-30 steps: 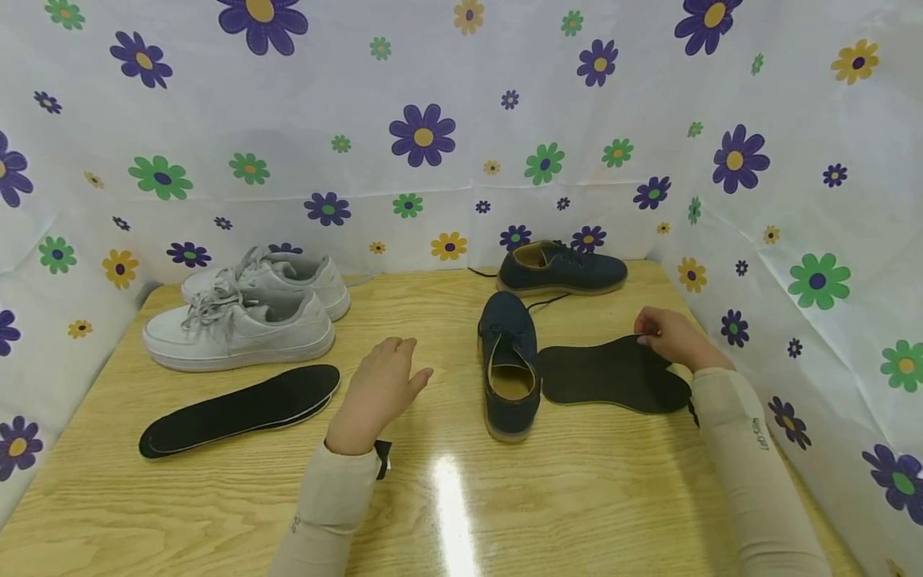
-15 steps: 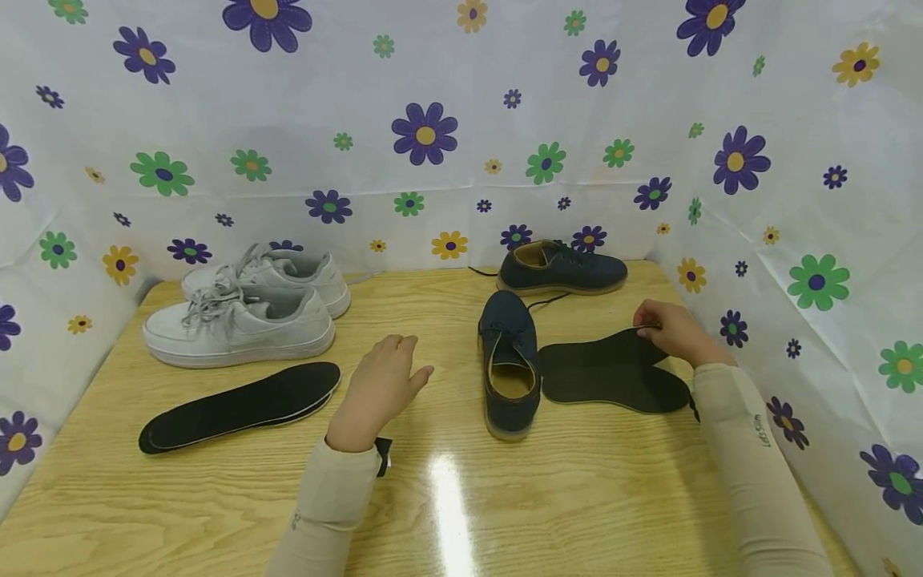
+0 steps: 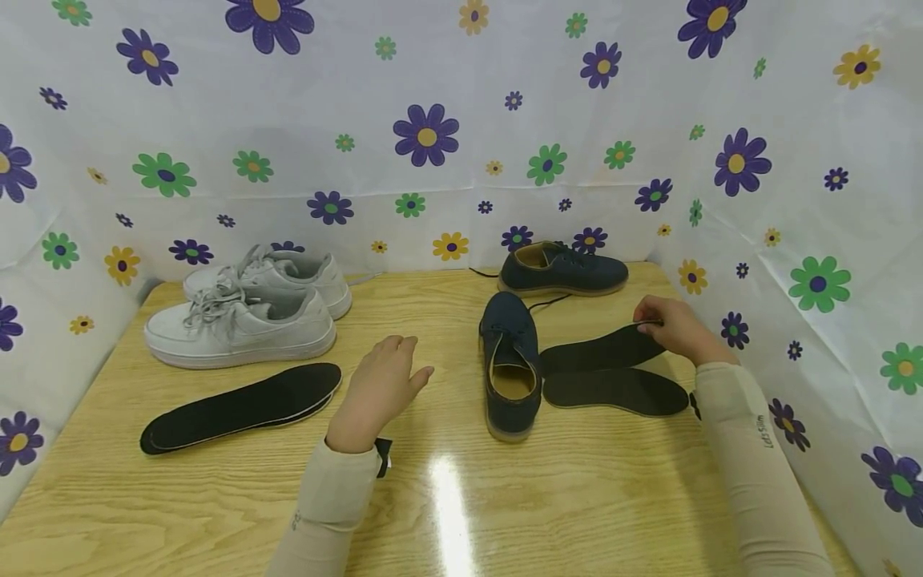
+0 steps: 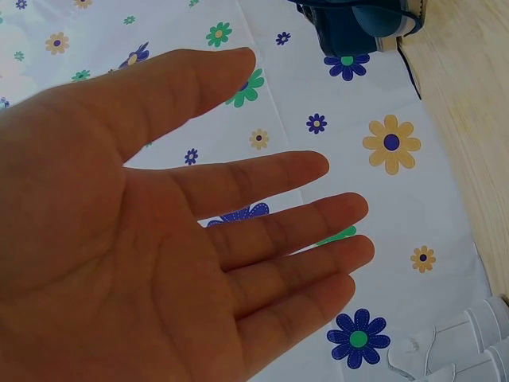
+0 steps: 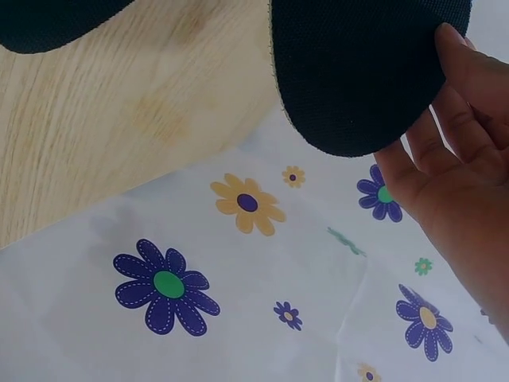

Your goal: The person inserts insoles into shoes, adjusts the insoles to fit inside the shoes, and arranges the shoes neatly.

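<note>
My right hand (image 3: 675, 327) pinches the toe end of a black insole (image 3: 606, 348), thumb on top and fingers beneath in the right wrist view. That end is raised a little off the wood, while its heel end lies beside the navy shoe. A second black insole (image 3: 616, 390) lies flat just in front of it. The navy lace-up shoe (image 3: 510, 369) stands upright, heel toward me, its tan inside showing. Over the table's middle hovers my left hand (image 3: 378, 389), fingers extended and palm bare in the left wrist view.
Another navy shoe (image 3: 564, 268) stands on its sole at the back right, a lace trailing. White sneakers (image 3: 241, 324) sit side by side at the back left. Two stacked black insoles (image 3: 241, 407) lie before them. A flowered cloth (image 3: 433, 184) walls the wooden table (image 3: 548, 505).
The right hand has shifted slightly away from me, swinging its insole backward. The two right-hand insoles, overlapping before, now lie apart toward their toes. The left hand stays in place.
</note>
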The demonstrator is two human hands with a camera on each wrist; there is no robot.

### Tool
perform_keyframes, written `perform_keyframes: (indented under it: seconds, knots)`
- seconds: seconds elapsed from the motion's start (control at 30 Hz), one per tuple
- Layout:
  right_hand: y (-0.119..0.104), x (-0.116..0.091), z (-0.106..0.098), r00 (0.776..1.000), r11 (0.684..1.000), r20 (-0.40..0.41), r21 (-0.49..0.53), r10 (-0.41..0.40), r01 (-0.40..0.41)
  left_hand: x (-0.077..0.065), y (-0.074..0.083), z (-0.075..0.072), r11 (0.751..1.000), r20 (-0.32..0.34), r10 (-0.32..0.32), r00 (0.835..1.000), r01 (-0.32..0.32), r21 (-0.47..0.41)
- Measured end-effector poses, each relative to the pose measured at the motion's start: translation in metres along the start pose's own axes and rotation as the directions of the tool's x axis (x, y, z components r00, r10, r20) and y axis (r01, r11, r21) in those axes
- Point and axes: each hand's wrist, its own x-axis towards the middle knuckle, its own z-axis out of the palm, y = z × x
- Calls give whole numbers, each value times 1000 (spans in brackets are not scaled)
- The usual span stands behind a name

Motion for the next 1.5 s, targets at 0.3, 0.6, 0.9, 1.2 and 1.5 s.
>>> perform_keyframes:
  seconds: [0.3, 0.6, 0.9, 1.2, 1.5]
  knots:
    - [-8, 0, -6, 1000, 1000, -14, 14, -4, 4, 0, 1, -1, 1000, -6, 3, 1000, -3, 0]
    - [-20, 0, -13, 998, 999, -44, -3, -37, 36, 0, 2, -1, 1000, 15, -16, 1000, 16, -7]
    - [-31, 0, -19, 998, 999, -42, -15, -36, 35, 0, 2, -2, 1000, 13, -17, 1000, 17, -13]
    - [-44, -1, -24, 993, 996, -76, -20, -86, 84, 0, 4, -2, 1000, 17, -12, 1000, 13, -20]
    - [-59, -2, -28, 987, 991, -100, -46, -129, 125, 0, 3, 0, 1000, -6, 8, 1000, -8, -9]
